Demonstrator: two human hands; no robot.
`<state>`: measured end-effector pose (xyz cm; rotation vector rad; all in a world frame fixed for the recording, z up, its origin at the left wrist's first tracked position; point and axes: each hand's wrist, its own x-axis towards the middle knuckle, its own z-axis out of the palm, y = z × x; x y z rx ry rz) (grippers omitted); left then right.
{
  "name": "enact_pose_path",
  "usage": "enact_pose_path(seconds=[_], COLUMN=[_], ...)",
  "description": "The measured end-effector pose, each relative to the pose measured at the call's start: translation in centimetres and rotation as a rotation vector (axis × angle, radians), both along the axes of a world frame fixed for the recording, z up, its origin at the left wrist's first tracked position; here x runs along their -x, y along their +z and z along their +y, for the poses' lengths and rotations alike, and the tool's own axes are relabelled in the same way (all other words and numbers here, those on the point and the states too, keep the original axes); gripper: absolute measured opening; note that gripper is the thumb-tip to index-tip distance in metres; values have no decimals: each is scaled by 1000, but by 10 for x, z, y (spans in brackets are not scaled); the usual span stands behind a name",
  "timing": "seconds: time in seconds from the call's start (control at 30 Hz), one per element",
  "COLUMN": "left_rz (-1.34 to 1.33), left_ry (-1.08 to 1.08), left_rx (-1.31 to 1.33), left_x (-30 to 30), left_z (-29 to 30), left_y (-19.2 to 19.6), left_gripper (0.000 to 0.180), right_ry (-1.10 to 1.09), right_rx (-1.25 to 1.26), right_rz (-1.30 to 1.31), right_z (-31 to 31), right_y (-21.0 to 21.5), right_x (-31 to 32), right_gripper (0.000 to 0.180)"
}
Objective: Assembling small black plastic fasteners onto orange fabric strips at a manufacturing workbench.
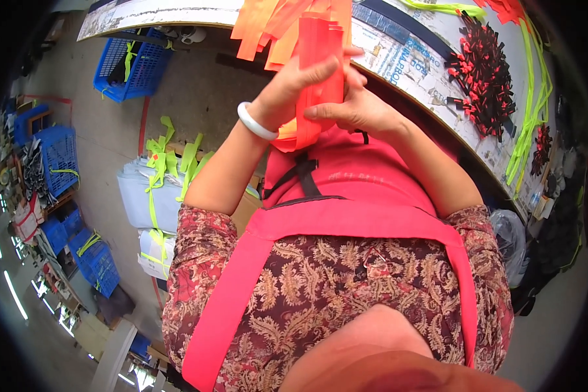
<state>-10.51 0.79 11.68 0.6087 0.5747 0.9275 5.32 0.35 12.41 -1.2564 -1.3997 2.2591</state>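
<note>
a single wide fisheye view, from the left of two cameras worn side by side on the person's head, looks steeply down over the front of the body. it is upright and unmirrored, so its left is the person's left. very near the lens, the patterned shirt [320,281] and red apron [353,220] fill the lower middle; the left grip [286,93] and right grip [369,111] sit farther off, above the centre. the surface [176,14] runs across the top and bends down the right side, cut by the upper edge. floor [196,98] spreads at left, and darkness rings the corners.
</note>
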Motion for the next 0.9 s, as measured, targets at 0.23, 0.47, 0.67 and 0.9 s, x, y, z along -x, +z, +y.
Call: enact_pose_path(seconds=[0.23,0.47,0.67,0.9], left_rz=[-15,153,-485,70], left_ry=[119,-187,-124,-234], left_rx=[130,217,307,175], left_x=[-5,-24,6,-2], left_z=[-9,-18,-18,-10], left_y=[-16,-15,-18,6], left_gripper=[20,21,63,24], right_ry=[-77,-306,-295,-205], right_rx=[-440,-903,-242,-393], right_rz=[-17,-98,415,401], right_z=[-1,18,8,16], right_y=[-13,9,26,15], right_x=[-47,-38,-65,-51], right_gripper=[25,22,12,16])
